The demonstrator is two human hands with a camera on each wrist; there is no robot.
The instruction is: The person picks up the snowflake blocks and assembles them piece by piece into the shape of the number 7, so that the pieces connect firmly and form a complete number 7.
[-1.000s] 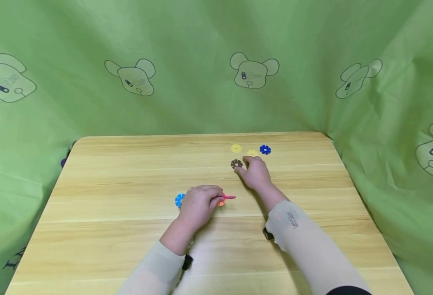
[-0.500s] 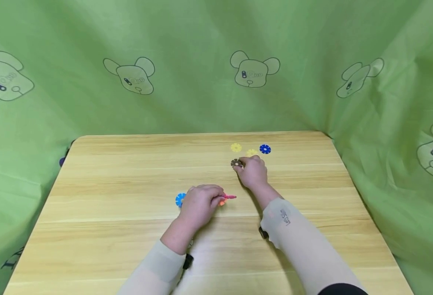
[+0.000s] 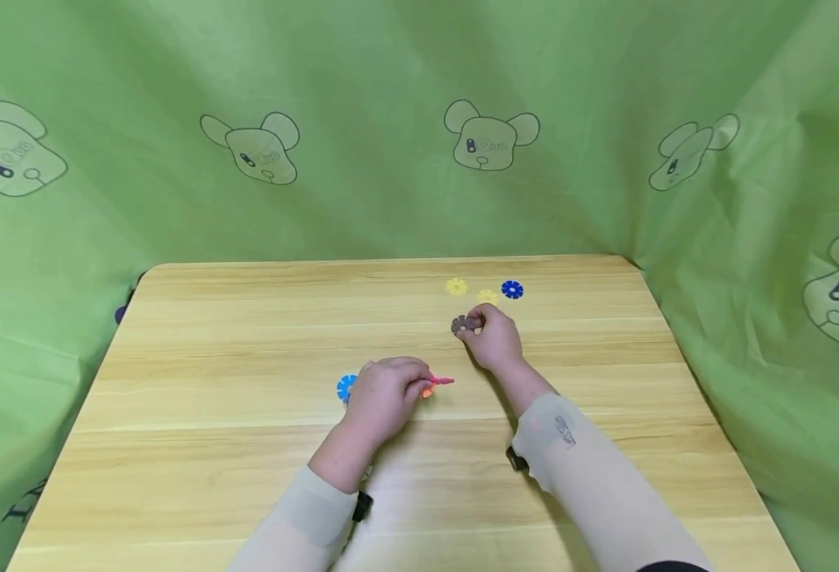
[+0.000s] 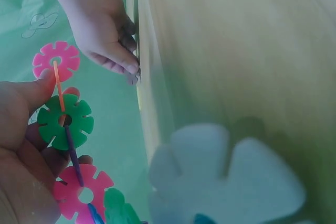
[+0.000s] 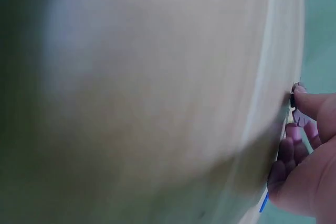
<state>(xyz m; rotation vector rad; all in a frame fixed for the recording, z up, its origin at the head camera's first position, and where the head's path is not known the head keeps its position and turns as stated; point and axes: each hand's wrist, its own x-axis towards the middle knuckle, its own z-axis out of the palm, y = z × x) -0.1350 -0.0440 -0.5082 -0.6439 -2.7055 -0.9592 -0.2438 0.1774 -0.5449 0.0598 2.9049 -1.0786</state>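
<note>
Brown disc: shifted nearer | right hand: pinches it | left hand: grips linked discs

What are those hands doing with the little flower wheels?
A person's left hand is holding a chain of colourful slotted discs, with pink and green ones slotted together. The right hand is pinching one dark disc, which isn't joined to the chain. Two yellow discs and a dark blue disc lie loose near the far edge of the wooden table.
</note>
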